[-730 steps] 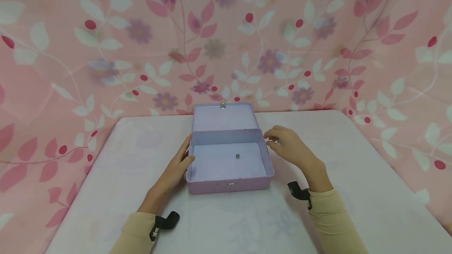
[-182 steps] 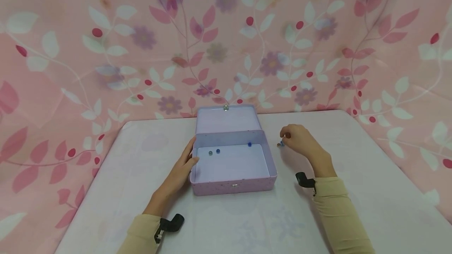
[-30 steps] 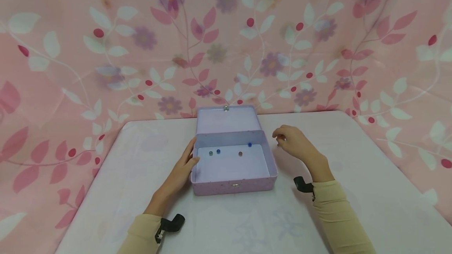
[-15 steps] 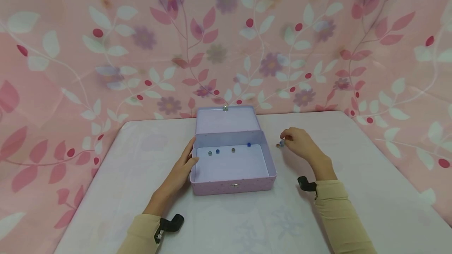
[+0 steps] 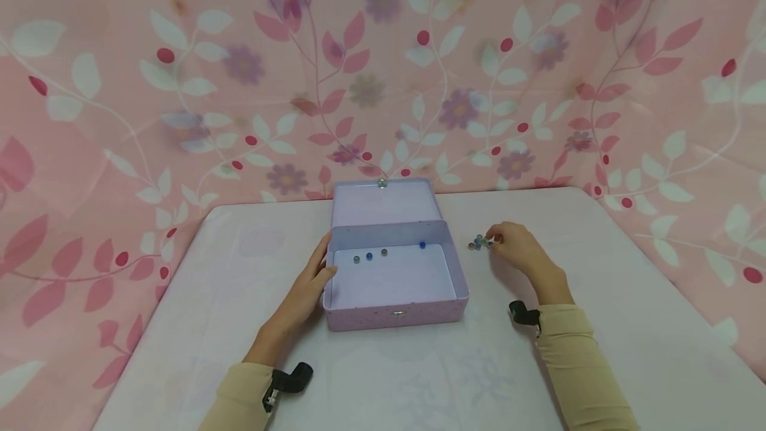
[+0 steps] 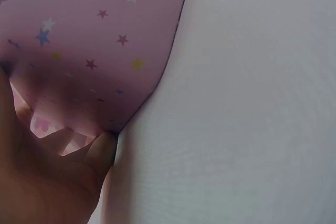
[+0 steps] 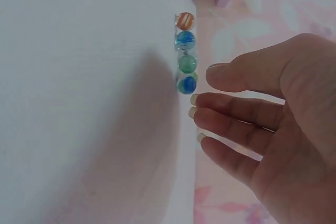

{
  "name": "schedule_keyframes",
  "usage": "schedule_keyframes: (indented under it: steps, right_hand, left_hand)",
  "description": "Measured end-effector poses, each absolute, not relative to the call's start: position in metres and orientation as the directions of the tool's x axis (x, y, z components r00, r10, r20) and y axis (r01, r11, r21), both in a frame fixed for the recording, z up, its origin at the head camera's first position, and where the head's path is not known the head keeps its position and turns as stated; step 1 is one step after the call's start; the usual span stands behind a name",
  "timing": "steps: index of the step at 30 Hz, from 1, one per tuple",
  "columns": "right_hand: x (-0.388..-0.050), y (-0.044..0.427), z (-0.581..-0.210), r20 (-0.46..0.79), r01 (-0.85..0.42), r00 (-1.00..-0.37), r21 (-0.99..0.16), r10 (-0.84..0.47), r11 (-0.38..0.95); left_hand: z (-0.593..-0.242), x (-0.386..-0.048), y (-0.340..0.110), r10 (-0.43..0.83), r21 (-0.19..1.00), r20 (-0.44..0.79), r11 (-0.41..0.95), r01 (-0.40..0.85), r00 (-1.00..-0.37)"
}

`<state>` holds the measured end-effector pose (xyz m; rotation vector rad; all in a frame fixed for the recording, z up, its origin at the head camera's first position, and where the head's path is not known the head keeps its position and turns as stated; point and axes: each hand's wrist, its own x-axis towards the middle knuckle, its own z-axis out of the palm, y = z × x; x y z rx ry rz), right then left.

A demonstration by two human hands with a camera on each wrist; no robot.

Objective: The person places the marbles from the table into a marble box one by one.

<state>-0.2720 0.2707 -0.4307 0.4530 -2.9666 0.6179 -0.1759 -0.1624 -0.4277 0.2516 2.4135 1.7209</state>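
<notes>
A lilac tin box stands with its lid tipped back. My left hand grips its left wall, thumb over the rim; in the left wrist view that hand is against the star-patterned outside. On the box floor lie several marbles: a green one, a blue one, a brownish one and a dark blue one. Right of the box, my right hand is by a cluster of glass marbles; in the right wrist view its thumb and fingers are apart, holding nothing.
A white cloth covers the table. Behind it hangs a pink floral curtain. Black wrist cameras stick out from both cuffs. The raised lid stands near the table's back edge.
My right hand has moved right, from beside the box wall to the marble cluster's right side, uncovering more marbles. The brownish marble has rolled left inside the box. The left hand stays put.
</notes>
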Motion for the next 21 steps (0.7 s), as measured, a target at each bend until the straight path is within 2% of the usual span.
schedule_keyframes:
  steps: [21]
  right_hand:
    - [-0.2733, 0.2701, -0.4415, 0.067, -0.247, -0.969, -0.364, -0.239, 0.898]
  left_hand:
    - [-0.4275, -0.1762, -0.1627, 0.239, 0.944, -0.029, 0.326, 0.052, -0.971]
